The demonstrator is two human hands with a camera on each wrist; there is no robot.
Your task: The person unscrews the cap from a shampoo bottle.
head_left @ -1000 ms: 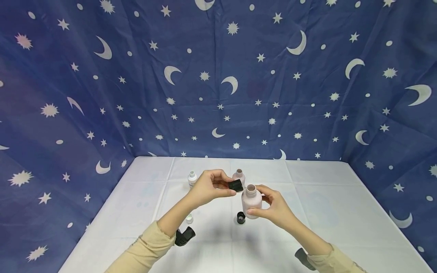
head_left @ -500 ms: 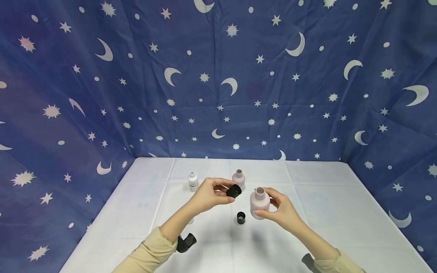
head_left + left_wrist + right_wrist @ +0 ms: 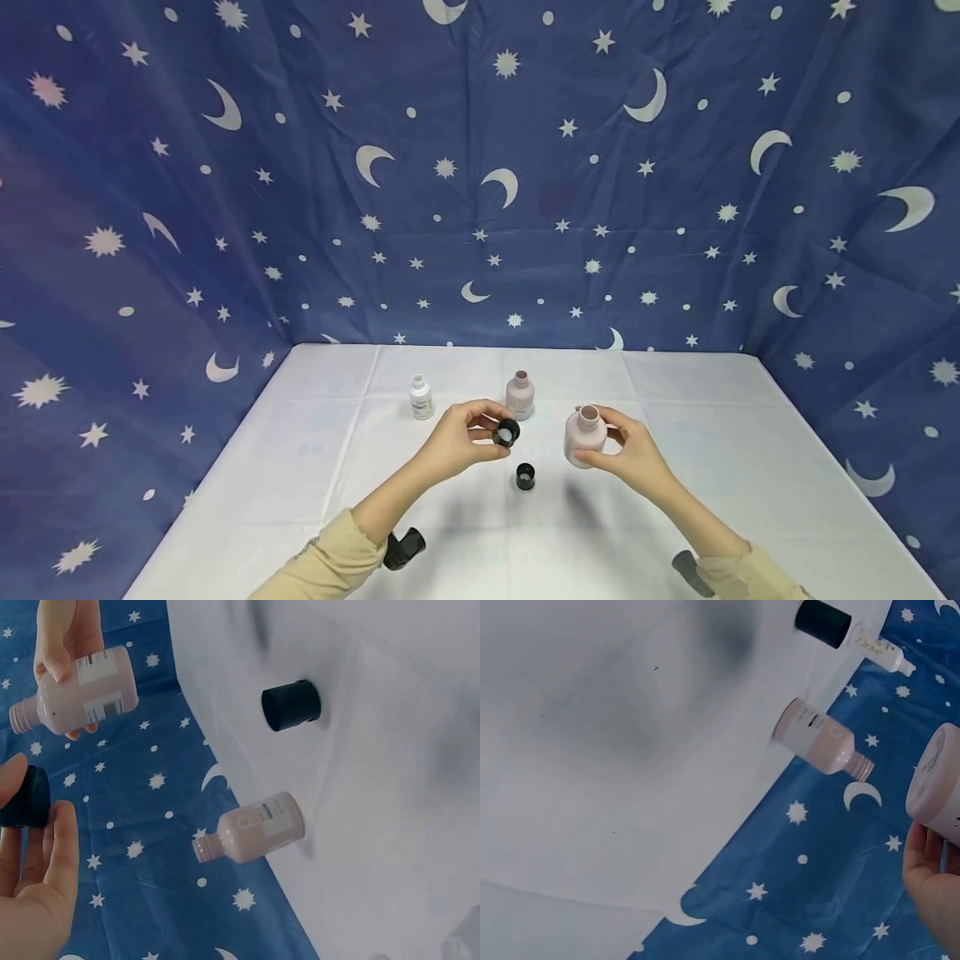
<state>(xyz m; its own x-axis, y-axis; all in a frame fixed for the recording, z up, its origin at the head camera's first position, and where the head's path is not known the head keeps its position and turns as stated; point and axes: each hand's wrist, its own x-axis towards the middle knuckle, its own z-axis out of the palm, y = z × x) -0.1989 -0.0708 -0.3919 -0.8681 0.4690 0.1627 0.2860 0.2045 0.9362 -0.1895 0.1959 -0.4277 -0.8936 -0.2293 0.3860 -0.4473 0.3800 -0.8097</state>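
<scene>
My left hand [image 3: 459, 442] pinches a black screw cap [image 3: 506, 432] between thumb and fingers, its hollow side facing the head camera. To the right, a pale pink bottle [image 3: 584, 437] with a bare threaded neck is held upright above the table by my right hand [image 3: 633, 454]. Cap and bottle are apart. A second black cap [image 3: 525, 477] sits on the table between and below the hands, its opening upward. Behind the left fingertips stands another pink bottle [image 3: 520, 397], also uncapped. In the left wrist view, labels show on the held bottle [image 3: 88, 690].
A small white bottle [image 3: 422, 398] without a cap stands at the back left, its "Dove" label readable in the right wrist view. White cloth covers the table [image 3: 712, 433]. A blue curtain [image 3: 480, 167] with moons and stars rises behind and at both sides.
My hands have moved apart: the bottle shifted right, away from the cap. The held cap has been turned so that its opening shows. The small white cap left of centre is now hidden.
</scene>
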